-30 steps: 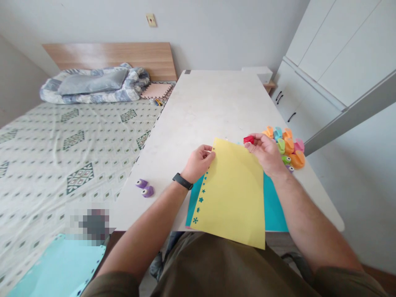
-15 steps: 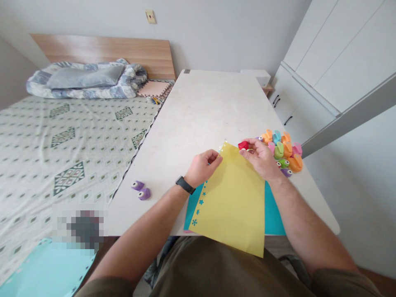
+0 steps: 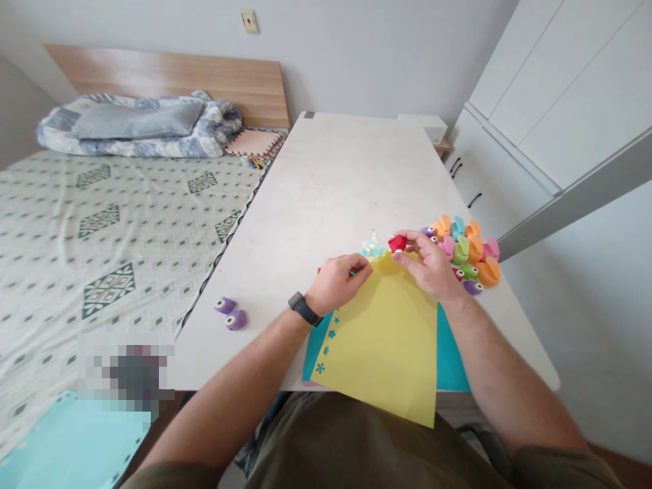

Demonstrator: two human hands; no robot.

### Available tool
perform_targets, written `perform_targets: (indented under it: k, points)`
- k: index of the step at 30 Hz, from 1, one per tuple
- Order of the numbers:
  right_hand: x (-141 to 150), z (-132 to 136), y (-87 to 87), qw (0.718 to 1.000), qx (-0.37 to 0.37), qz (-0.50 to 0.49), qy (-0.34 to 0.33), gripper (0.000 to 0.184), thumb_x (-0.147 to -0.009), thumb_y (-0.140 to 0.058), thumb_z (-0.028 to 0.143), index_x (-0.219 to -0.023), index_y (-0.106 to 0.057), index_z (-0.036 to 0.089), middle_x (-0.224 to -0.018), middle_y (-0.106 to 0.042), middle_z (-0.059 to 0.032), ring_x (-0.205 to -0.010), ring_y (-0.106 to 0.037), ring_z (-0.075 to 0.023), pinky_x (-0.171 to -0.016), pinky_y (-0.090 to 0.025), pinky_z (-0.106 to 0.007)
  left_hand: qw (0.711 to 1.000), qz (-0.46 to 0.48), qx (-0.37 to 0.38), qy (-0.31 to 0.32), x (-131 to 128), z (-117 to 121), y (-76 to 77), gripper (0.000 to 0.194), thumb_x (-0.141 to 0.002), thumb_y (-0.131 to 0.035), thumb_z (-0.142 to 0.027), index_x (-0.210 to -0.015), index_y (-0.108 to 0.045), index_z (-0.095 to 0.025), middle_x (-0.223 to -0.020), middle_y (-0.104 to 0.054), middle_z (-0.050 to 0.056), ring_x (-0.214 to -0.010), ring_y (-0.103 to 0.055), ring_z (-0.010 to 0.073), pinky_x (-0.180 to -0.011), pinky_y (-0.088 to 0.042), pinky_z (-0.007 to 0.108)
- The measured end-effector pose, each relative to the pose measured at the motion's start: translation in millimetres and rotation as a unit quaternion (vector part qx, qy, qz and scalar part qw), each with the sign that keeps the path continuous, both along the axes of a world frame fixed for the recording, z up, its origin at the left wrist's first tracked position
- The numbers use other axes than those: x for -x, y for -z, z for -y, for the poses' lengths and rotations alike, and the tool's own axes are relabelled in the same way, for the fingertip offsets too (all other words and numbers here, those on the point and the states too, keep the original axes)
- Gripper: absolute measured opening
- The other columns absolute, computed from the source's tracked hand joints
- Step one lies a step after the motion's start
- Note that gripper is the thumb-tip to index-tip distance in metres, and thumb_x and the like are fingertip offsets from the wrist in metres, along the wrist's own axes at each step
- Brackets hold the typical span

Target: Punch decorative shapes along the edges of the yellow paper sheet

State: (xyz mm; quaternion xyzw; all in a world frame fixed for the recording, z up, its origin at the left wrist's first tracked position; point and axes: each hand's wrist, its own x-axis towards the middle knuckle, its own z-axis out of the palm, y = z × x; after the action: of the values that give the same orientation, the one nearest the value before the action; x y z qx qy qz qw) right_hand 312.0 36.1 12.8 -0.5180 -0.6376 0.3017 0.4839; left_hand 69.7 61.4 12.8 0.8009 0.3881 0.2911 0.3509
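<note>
A yellow sheet of paper (image 3: 382, 339) lies over blue-green paper (image 3: 451, 356) at the table's near edge. Small cut-out shapes run down its left side. My left hand (image 3: 342, 280) pinches the yellow sheet near its far left corner. My right hand (image 3: 428, 265) grips a small red craft punch (image 3: 397, 243) between thumb and fingers, at the far edge of the sheet. Whether the paper sits inside the punch's slot I cannot tell. Tiny punched paper bits (image 3: 373, 246) lie just beyond the sheet, between the hands.
Several colourful craft punches (image 3: 473, 248) are grouped to the right of my right hand. Two purple punches (image 3: 235, 319) stand on the white table (image 3: 351, 170) at left. A patterned bed (image 3: 153, 204) adjoins the table's left side.
The yellow sheet's far edge has dropped and curved toward me, uncovering more punched bits. The red punch has shifted slightly left and now meets the sheet's edge.
</note>
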Motion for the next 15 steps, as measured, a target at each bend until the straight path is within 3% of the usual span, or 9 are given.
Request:
perform_targets:
  k: [15]
  points:
    - [-0.5,4.0,-4.2,0.999,-0.006,0.026,-0.03,0.047,-0.093,-0.074,0.046,-0.136,-0.062,0.03,-0.136,-0.069,-0.0069,-0.126,-0.064,-0.0287,-0.109,-0.051,-0.05,1.0,0.008,0.01,-0.016,0.9,-0.6,2.5,0.026,-0.1,-0.055,-0.039,-0.094,-0.071,-0.019,-0.083,-0.073,0.002,-0.071,-0.064,0.0137,-0.067,-0.05,0.025]
